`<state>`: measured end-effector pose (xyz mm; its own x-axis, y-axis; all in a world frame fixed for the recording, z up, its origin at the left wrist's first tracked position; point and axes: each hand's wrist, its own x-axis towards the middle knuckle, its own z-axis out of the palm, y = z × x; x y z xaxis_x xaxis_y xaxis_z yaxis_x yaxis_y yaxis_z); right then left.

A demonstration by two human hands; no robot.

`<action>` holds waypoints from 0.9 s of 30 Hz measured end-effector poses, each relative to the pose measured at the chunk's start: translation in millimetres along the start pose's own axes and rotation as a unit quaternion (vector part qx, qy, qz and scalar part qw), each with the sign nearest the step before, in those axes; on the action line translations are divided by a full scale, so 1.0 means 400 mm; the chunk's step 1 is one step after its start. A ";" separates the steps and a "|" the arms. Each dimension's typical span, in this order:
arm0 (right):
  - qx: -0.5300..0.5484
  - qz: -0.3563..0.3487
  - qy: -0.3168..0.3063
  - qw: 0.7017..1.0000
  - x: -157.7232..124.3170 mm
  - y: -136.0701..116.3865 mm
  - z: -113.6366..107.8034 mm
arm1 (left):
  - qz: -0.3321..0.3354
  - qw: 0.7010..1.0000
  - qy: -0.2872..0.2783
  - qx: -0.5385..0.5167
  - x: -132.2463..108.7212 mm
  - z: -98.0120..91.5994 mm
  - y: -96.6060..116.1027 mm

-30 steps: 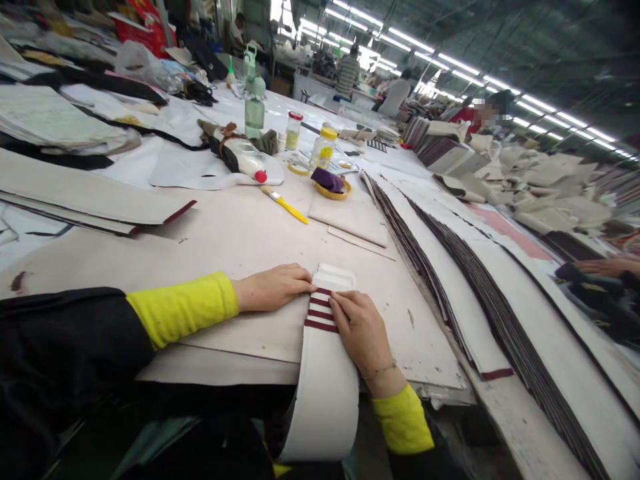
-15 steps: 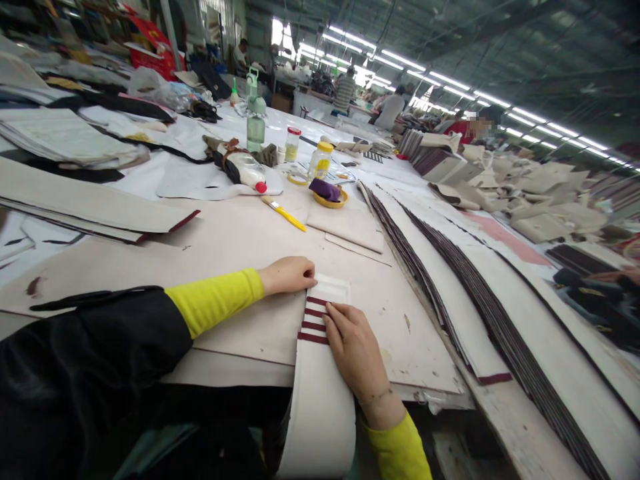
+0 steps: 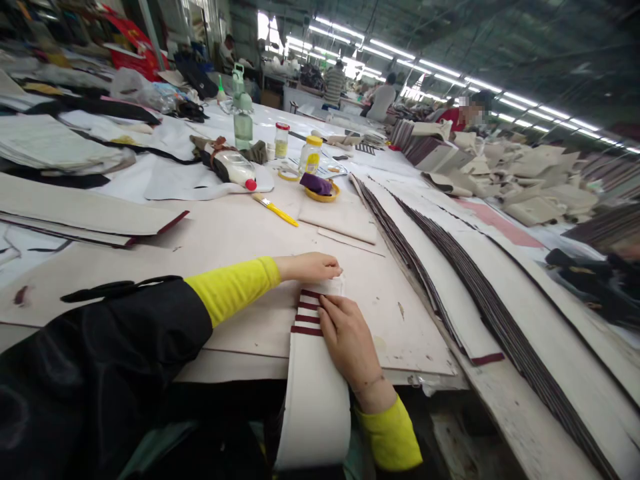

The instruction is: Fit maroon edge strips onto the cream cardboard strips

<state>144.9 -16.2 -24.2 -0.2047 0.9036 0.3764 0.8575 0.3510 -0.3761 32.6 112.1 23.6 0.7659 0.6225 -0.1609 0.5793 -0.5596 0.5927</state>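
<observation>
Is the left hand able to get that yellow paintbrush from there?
Probably yes: the yellow-handled paintbrush lies just beyond the left hand, and only flat beige work surface shows between them, so nothing seems to block the way.

Factory workshop: ceiling tube lights (image 3: 391,49), stacked pale strips (image 3: 520,300), co-workers (image 3: 334,85)

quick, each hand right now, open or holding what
Left hand: at the far end of the striped strip; grip cannot be told.
Right hand: on the strip; grip cannot be told.
</observation>
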 end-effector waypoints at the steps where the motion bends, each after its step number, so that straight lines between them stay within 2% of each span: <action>1: 0.000 -0.001 0.002 1.000 0.000 0.000 0.000 | 0.011 1.000 -0.005 0.003 0.010 0.007 0.009; 4: 0.000 0.001 0.002 1.000 0.000 -0.003 -0.004 | 0.016 1.000 -0.009 0.013 0.025 0.028 0.019; 8: 0.010 0.009 0.007 1.000 0.003 -0.006 -0.009 | -0.003 0.997 0.001 0.083 0.016 0.040 0.005; 14: 0.027 0.021 0.014 0.999 0.003 -0.004 -0.008 | 0.045 0.989 0.037 0.139 -0.005 0.054 -0.003; 19: 0.020 0.036 0.037 0.998 -0.002 -0.002 -0.004 | 0.104 0.970 0.077 0.205 -0.022 0.075 0.001; 27: -0.006 0.081 0.063 0.995 -0.006 0.001 -0.003 | 0.135 0.954 0.064 0.261 -0.054 0.081 0.021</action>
<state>146.4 -18.5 -24.0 -0.0033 0.9100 0.4145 0.8805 0.1991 -0.4302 30.0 76.2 6.6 0.8858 0.4603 0.0598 0.4514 -0.8843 0.1198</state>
